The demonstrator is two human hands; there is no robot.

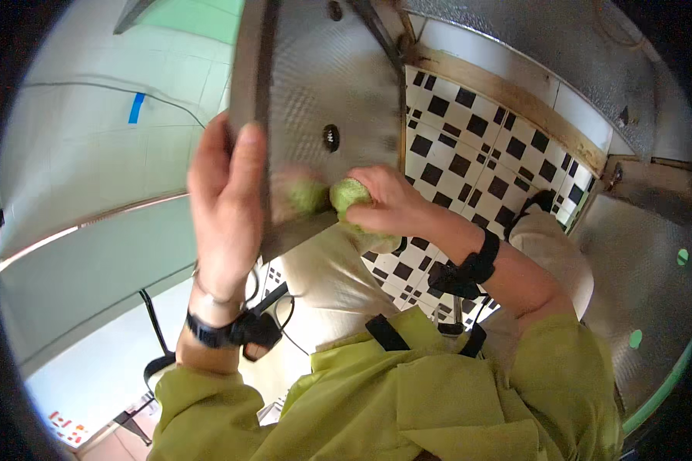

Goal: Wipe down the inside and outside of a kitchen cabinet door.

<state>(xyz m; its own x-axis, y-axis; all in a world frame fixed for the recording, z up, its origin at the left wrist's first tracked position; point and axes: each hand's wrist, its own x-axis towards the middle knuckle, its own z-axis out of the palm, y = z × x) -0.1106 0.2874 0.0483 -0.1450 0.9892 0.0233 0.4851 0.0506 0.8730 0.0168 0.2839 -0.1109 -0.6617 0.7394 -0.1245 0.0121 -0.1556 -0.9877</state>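
Observation:
A tall stainless-steel panel (346, 75), perhaps a cabinet door, stands on edge in front of me. My left hand (228, 184) grips its thick left edge, with the thumb on the near face and the other fingers partly hidden round the side. In my right hand (389, 199) is a crumpled green cloth or scrubbing pad (349, 197), held at the panel's lower part. The shiny face mirrors the green pad and my fingers. Two dark round fittings or holes sit in the panel, the nearer one (331, 138) just above the pad.
Black-and-white patterned floor tiles (458, 164) lie right of the panel. Metal cabinets (628, 271) line the right side. At left, a tiled wall (115, 138) carries a cable (109, 87) and blue tape (136, 108). My knee (328, 271) is beneath the panel.

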